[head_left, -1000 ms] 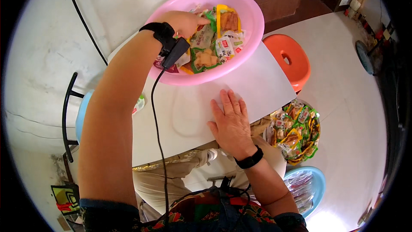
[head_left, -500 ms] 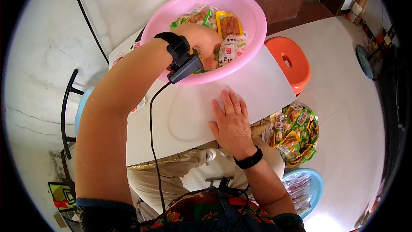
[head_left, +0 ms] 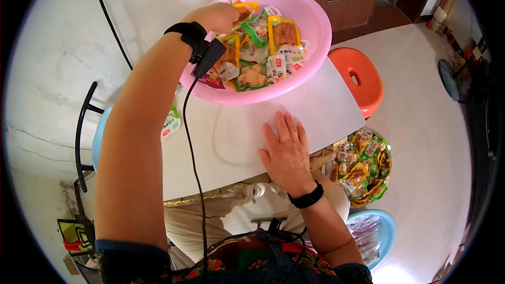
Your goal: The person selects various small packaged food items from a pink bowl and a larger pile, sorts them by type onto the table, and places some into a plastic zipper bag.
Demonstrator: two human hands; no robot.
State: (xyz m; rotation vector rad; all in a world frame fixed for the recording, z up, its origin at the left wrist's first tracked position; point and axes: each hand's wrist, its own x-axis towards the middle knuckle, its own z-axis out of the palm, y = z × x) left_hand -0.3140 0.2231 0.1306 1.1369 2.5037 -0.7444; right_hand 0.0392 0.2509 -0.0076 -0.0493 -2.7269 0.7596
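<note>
A pink plastic basin [head_left: 310, 68] stands on the white table and holds several sealed snack packets with green, yellow and clear borders. My left hand [head_left: 216, 17] is over the basin's far left side, its fingers closed on a yellow-edged snack packet [head_left: 246, 9]; the fingertips are partly hidden. Below it lie another yellow-edged packet [head_left: 284, 33] and a green-edged packet [head_left: 252, 75] with pale pieces inside. My right hand [head_left: 288, 152] rests flat on the table [head_left: 231, 137] near the front edge, holding nothing, fingers stretched out.
An orange stool [head_left: 372, 81] stands beyond the table's right edge. Below it a round container is heaped with snack packets [head_left: 363, 165], and a light blue basin [head_left: 388, 231] holds clear packages. One loose packet [head_left: 171, 122] lies left on the table. A black cable [head_left: 190, 142] trails from my left wrist.
My left hand has moved up and left within the basin, from among the middle packets to the far left side, uncovering packets beneath. My right hand stays on the table.
</note>
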